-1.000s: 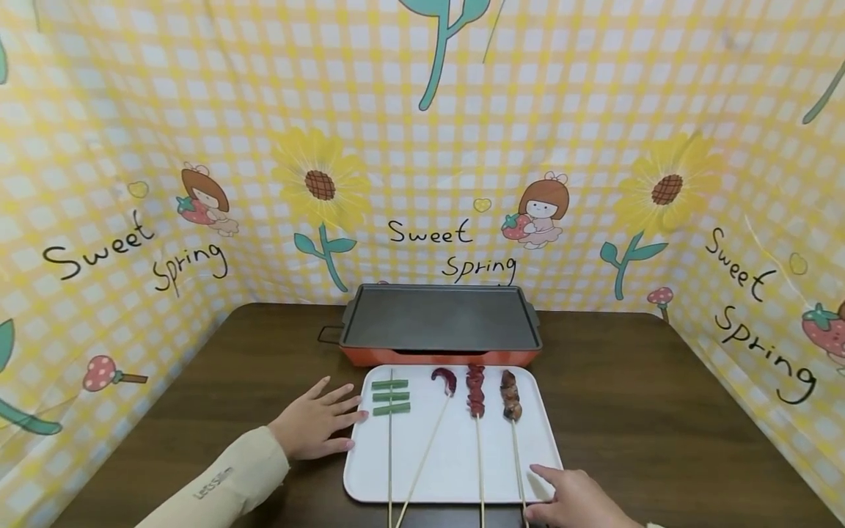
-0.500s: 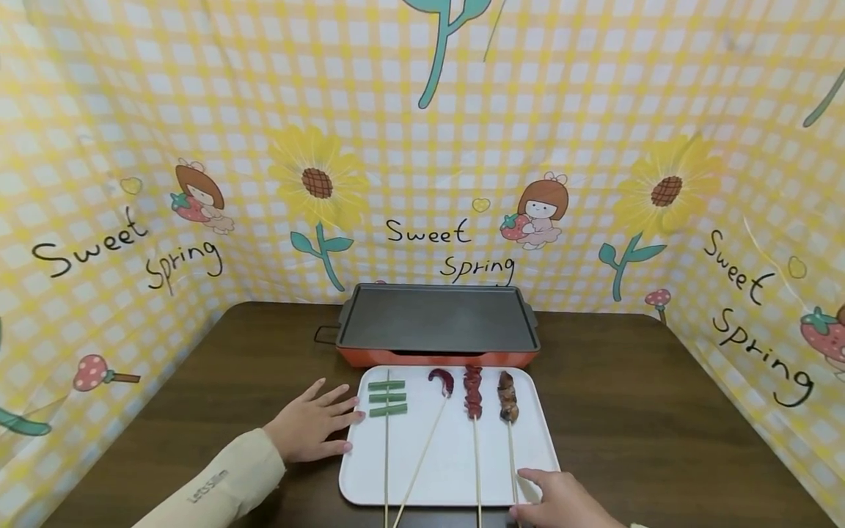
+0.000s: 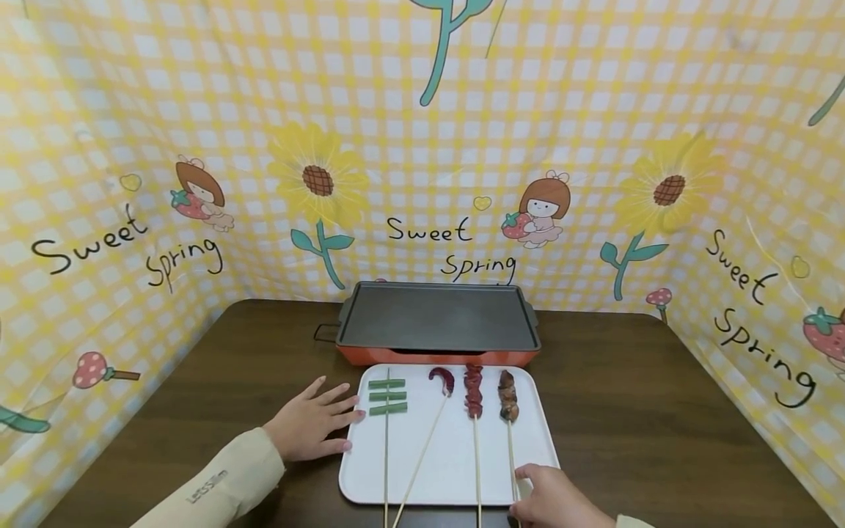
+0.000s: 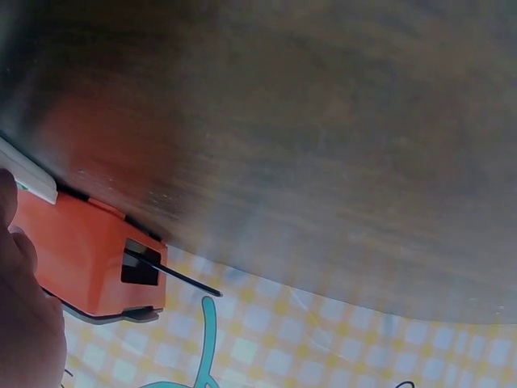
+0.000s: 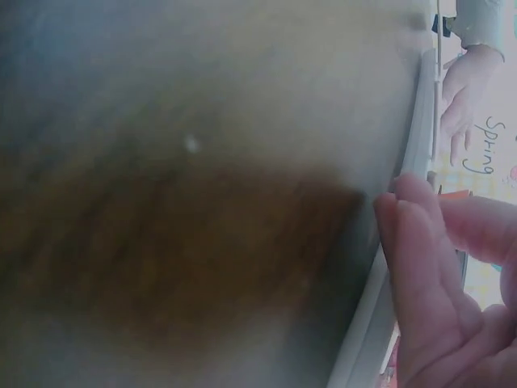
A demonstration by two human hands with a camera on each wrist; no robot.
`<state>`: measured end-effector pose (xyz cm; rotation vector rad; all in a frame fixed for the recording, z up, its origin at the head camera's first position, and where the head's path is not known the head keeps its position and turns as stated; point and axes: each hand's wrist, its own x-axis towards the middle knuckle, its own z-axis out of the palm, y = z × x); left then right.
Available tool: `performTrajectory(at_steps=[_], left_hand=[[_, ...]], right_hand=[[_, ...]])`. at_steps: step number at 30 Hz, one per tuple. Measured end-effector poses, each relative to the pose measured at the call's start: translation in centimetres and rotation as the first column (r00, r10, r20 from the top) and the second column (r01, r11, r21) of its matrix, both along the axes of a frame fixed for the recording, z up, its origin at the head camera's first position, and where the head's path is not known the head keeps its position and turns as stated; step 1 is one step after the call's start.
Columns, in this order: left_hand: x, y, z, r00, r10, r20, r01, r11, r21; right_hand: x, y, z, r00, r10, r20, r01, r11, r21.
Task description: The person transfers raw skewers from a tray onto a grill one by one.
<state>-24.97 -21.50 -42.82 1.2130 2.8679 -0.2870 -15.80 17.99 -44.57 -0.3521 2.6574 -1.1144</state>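
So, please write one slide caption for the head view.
Four skewers on a white tray, left hand at its left edge, right hand at the rightmost skewer.

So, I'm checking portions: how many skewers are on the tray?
4, all on the tray, left to right: green skewer, maroon curl skewer, bright red skewer, browned skewer.

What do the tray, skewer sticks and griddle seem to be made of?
Tray: probably plastic or melamine, smooth, evenly white, with rounded corners.
Skewer sticks: likely bamboo or wood, thin, mostly pale tan.
Griddle: matte dark-grey top, perhaps coated metal; smooth orange-red base, metal or plastic.
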Motion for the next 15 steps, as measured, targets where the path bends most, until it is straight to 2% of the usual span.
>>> performTrajectory(at_steps=[2,5,15], left_hand=[[0.0,0.1,0.0,1.000,0.000,0.011,0.000,1.000,0.011],[0.1,0.1,0.0,0.999,0.008,0.044,-0.009,1.000,0.028],[0.0,0.0,0.2,0.997,0.028,0.072,-0.030,0.999,0.018]], right_hand=[[0.1,0.1,0.0,0.999,0.006,-0.042,-0.007,1.000,-0.016],[0.3,0.4,-0.1,0.999,-0.005,-0.053,0.003,0.999,-0.036],[0.2,1.8,0.2,1.000,0.026,-0.008,-0.026,0.998,-0.056]])
